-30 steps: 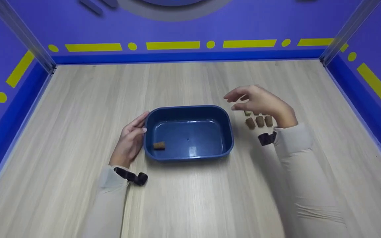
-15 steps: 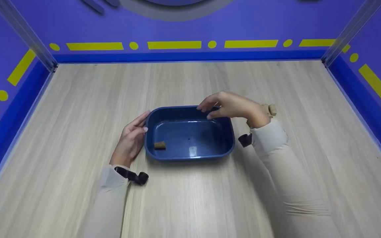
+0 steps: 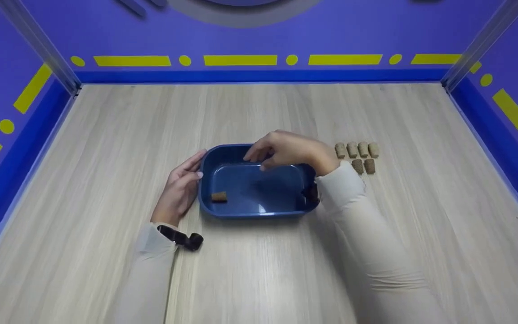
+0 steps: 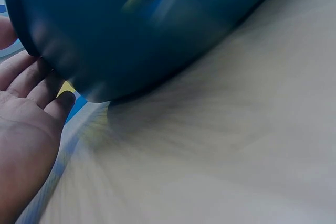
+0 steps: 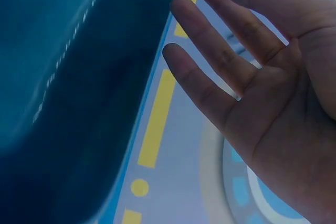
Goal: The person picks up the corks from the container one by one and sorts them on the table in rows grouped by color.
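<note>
A blue rectangular plastic tub [image 3: 259, 215] stands on the wooden table. One brown cork [image 3: 219, 196] lies on its side at the left of the tub's floor. My left hand [image 3: 176, 195] rests against the tub's left end, thumb at the rim and fairly straight fingers along the outer wall, as the left wrist view also shows. Over the tub's far right part hovers my right hand [image 3: 281, 150]. A gap shows between its thumb and fingers, and no object is seen in it. The right wrist view shows its extended fingers [image 5: 199, 80], with the thumb tip out of frame.
Right of the tub, several more corks [image 3: 352, 149] stand in two short rows, partly behind the right wrist. Blue walls with yellow marks [image 3: 241, 60] border the table [image 3: 128, 121] at the back and sides.
My right hand has moved left from beside the corks to over the tub, uncovering most of the corks. My left hand and the cork in the tub stay in place.
</note>
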`<state>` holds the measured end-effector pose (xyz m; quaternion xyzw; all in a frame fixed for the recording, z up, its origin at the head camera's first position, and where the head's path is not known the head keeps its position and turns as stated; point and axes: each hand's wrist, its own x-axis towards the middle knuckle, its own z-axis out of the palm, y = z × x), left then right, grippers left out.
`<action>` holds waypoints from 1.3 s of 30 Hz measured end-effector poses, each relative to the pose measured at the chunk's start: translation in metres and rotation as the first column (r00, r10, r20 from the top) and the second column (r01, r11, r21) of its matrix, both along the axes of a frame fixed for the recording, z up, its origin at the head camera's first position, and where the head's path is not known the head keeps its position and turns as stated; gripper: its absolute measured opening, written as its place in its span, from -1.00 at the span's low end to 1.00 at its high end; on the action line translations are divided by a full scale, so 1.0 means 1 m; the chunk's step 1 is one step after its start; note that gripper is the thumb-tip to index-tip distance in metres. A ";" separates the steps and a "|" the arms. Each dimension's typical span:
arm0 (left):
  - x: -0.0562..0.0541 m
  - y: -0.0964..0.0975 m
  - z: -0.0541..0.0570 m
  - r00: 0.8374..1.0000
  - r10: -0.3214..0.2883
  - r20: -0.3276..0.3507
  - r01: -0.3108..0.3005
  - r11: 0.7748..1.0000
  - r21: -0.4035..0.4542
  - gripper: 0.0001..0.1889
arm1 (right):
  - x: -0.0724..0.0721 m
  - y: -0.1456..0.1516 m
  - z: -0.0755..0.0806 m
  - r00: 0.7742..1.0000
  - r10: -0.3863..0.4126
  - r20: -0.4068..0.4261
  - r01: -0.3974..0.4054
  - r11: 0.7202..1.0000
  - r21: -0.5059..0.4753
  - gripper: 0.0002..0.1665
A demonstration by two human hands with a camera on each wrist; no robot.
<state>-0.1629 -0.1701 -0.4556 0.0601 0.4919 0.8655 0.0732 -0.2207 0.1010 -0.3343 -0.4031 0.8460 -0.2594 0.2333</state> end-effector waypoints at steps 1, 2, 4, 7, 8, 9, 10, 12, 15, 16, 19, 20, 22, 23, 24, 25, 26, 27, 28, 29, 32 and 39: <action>0.000 0.000 0.000 1.000 0.000 -0.001 0.000 1.000 -0.006 -0.33 | 0.000 -0.003 -0.001 1.000 0.009 0.007 -0.009 1.000 -0.002 -0.54; 0.000 0.000 0.000 1.000 -0.001 -0.004 0.001 1.000 -0.013 -0.33 | -0.001 -0.007 -0.002 1.000 0.017 0.015 -0.017 1.000 -0.004 -0.54; -0.001 0.001 0.000 1.000 -0.003 -0.011 0.003 1.000 -0.027 -0.33 | -0.002 -0.014 -0.005 0.999 0.029 0.030 -0.029 1.000 -0.002 -0.54; -0.001 0.002 0.000 1.000 -0.006 -0.013 0.005 1.000 -0.031 -0.33 | -0.003 -0.024 -0.009 0.998 0.045 0.049 -0.046 0.999 0.007 -0.54; -0.001 0.002 0.000 1.000 -0.007 -0.012 0.007 1.000 -0.028 -0.34 | -0.003 -0.028 -0.010 0.997 0.051 0.056 -0.052 0.999 0.010 -0.54; -0.001 0.002 0.000 1.000 -0.006 -0.010 0.006 1.000 -0.024 -0.34 | -0.003 -0.031 -0.012 0.996 0.058 0.065 -0.059 0.998 0.012 -0.54; -0.001 0.002 0.000 1.000 -0.004 -0.006 0.004 1.000 -0.018 -0.34 | -0.003 -0.034 -0.013 0.995 0.062 0.073 -0.064 0.998 0.017 -0.54; -0.001 0.002 0.000 1.000 0.000 -0.003 0.000 1.000 -0.015 -0.34 | -0.002 -0.041 -0.016 0.994 0.065 0.088 -0.068 0.997 0.034 -0.53; -0.001 0.002 0.000 1.000 0.006 0.001 -0.006 1.000 -0.012 -0.34 | -0.001 -0.050 -0.020 0.991 0.075 0.107 -0.081 0.995 0.053 -0.54; -0.001 0.002 0.000 1.000 0.006 0.001 -0.006 1.000 -0.012 -0.34 | -0.001 -0.052 -0.022 0.991 0.078 0.110 -0.084 0.995 0.059 -0.54; 0.000 0.002 0.000 1.000 0.003 0.003 -0.003 1.000 -0.015 -0.35 | -0.001 -0.060 -0.026 0.989 0.091 0.119 -0.099 0.993 0.065 -0.55; 0.000 0.001 0.000 1.000 0.004 0.005 -0.004 1.000 -0.017 -0.35 | -0.001 -0.062 -0.028 0.988 0.095 0.117 -0.104 0.992 0.070 -0.55; 0.000 0.001 0.000 1.000 0.002 0.005 -0.002 1.000 -0.018 -0.35 | -0.001 -0.066 -0.030 0.988 0.104 0.119 -0.113 0.991 0.077 -0.55; 0.000 0.001 0.000 1.000 0.001 0.006 -0.001 1.000 -0.017 -0.35 | -0.001 -0.068 -0.031 0.987 0.109 0.118 -0.119 0.989 0.084 -0.55; 0.000 0.001 0.000 1.000 0.001 0.005 -0.001 1.000 -0.016 -0.35 | -0.001 -0.070 -0.032 0.987 0.113 0.117 -0.124 0.988 0.092 -0.55; 0.000 0.001 0.000 1.000 0.002 0.005 -0.002 1.000 -0.015 -0.35 | -0.001 -0.072 -0.033 0.986 0.116 0.118 -0.128 0.987 0.101 -0.55; 0.000 0.001 0.000 1.000 0.002 0.004 -0.002 1.000 -0.013 -0.35 | -0.001 -0.074 -0.034 0.986 0.117 0.120 -0.130 0.986 0.106 -0.55; 0.000 0.000 0.000 1.000 0.001 0.004 -0.001 1.000 -0.011 -0.34 | 0.000 -0.076 -0.036 0.985 0.119 0.124 -0.133 0.985 0.111 -0.54; 0.000 0.000 0.000 1.000 0.000 0.004 0.000 1.000 -0.010 -0.34 | 0.000 -0.077 -0.037 0.985 0.120 0.126 -0.135 0.984 0.118 -0.54; 0.000 0.000 0.000 1.000 0.001 0.005 -0.001 1.000 -0.009 -0.34 | 0.000 -0.079 -0.038 0.984 0.122 0.127 -0.138 0.983 0.124 -0.54; 0.000 0.000 0.001 1.000 0.000 0.007 0.000 1.000 -0.008 -0.34 | 0.001 -0.082 -0.040 0.984 0.117 0.136 -0.136 0.981 0.140 -0.53; 0.000 0.000 0.001 1.000 -0.001 0.010 0.001 1.000 -0.011 -0.34 | 0.001 -0.088 -0.044 0.980 0.121 0.160 -0.148 0.974 0.171 -0.53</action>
